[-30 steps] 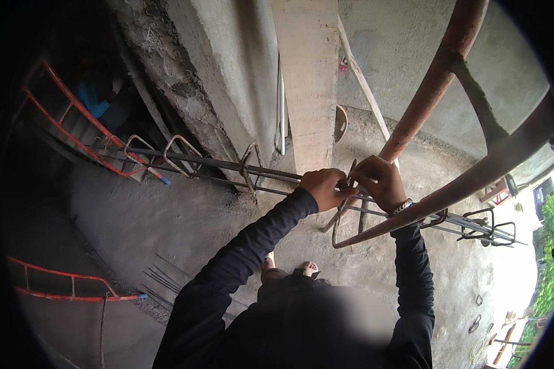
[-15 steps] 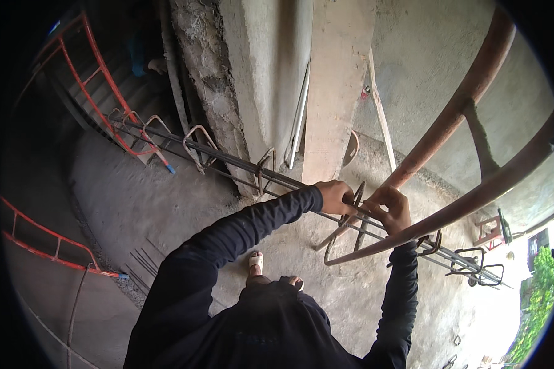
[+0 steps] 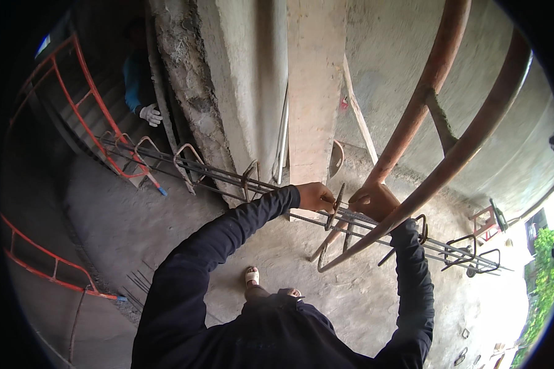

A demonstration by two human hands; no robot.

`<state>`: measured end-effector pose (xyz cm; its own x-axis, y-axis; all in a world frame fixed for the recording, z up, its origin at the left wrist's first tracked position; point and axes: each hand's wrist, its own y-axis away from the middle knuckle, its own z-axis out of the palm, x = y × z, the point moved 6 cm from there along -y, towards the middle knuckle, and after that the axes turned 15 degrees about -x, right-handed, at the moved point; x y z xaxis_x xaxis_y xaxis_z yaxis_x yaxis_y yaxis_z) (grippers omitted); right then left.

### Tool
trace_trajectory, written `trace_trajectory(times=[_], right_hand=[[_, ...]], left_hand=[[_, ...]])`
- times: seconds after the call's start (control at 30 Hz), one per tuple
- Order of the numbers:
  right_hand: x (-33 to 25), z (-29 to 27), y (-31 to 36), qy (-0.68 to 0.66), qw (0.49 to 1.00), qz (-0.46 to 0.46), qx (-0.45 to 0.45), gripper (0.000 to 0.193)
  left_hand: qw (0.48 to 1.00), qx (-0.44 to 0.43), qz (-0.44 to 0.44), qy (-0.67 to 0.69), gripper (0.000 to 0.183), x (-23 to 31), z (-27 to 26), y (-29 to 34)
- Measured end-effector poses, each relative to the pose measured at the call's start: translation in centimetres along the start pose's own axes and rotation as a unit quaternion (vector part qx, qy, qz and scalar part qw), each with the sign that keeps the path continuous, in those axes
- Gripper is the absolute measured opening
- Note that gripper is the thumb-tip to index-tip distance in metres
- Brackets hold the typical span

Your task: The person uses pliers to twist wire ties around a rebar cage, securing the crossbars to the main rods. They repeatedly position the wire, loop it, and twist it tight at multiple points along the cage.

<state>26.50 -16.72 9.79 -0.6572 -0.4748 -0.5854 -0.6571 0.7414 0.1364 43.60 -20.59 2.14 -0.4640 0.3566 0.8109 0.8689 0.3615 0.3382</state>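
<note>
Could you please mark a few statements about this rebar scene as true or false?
1. Both hands are at the rebar cage. True: the left hand and right hand grip it near one stirrup.
2. The cage lies flat on the floor. False: it is raised above the concrete floor.
3. A gloved hand shows at upper left. True.
4. The railings at left are blue. False: they are red.
</note>
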Motion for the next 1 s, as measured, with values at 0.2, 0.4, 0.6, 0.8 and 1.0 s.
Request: trace_trajectory(times=[0.2, 0.4, 0.6, 0.8, 1.0], right_hand=[[-0.3, 1.0, -0.8, -0.064, 0.989, -0.049, -0.122, 0.02], [1.7, 2.8, 0.7, -0.116, 0.988, -0.091, -0.055, 0.02], [2.3, 4.3, 2.9, -0.115, 0.989, -0.09, 0.004, 0.022], [1.5, 4.0, 2.7, -0.059, 0.988, -0.14, -0.005, 0.02], [1.3, 3.1, 2.3, 0.003, 0.989, -0.149, -0.008, 0.024]], left_hand=[[0.985, 0.117, -0.078, 0.101, 0.046, -0.8, -0.5, -0.3], [0.993, 0.106, -0.056, 0.008, 0.054, 0.4, -0.8, -0.9], [0.99, 0.115, -0.08, 0.014, 0.051, 0.0, -1.1, -1.7], [0.997, 0.046, -0.062, 0.011, 0.049, 0.5, -1.2, -1.6], [0.997, 0.043, -0.056, 0.041, 0.051, 1.1, -0.9, -0.9]])
